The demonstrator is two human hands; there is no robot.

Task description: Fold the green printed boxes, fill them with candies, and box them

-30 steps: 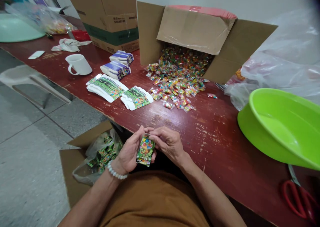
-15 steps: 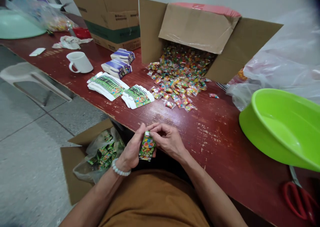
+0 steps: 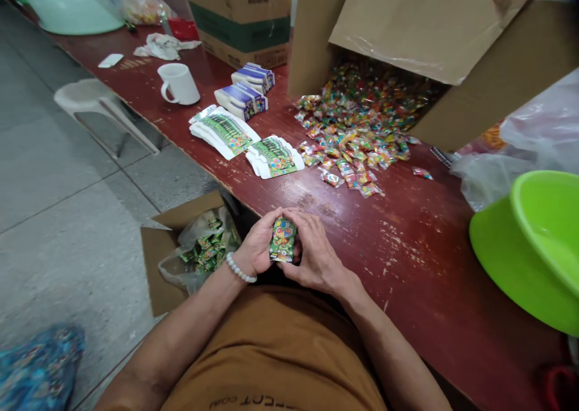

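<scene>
Between my two hands, just off the table's near edge, is a small green printed candy box [image 3: 283, 241], its front facing up at me. My left hand [image 3: 261, 242], with a beaded bracelet at the wrist, is closed along the box's left side. Curled over its top and right side is my right hand [image 3: 316, 251], thumb at the lower end. Flat green cartons lie stacked on the table in a left pile [image 3: 226, 132] and a right pile [image 3: 277, 156]. Beyond them, small wrapped candies [image 3: 357, 140] spill from a cardboard box [image 3: 398, 31].
A carton [image 3: 160, 263] with a plastic bag of green packs sits low at my left. On the red table [image 3: 407, 278] are a white mug [image 3: 180, 84], purple-and-white cartons [image 3: 244, 99] and a lime-green basin [image 3: 502, 236]. A white stool [image 3: 90, 97] stands beyond the table's edge.
The white flap at the top of the candy box no longer shows. My right hand has shifted from the top edge to wrap the box's right side. The view has swung left and down.
</scene>
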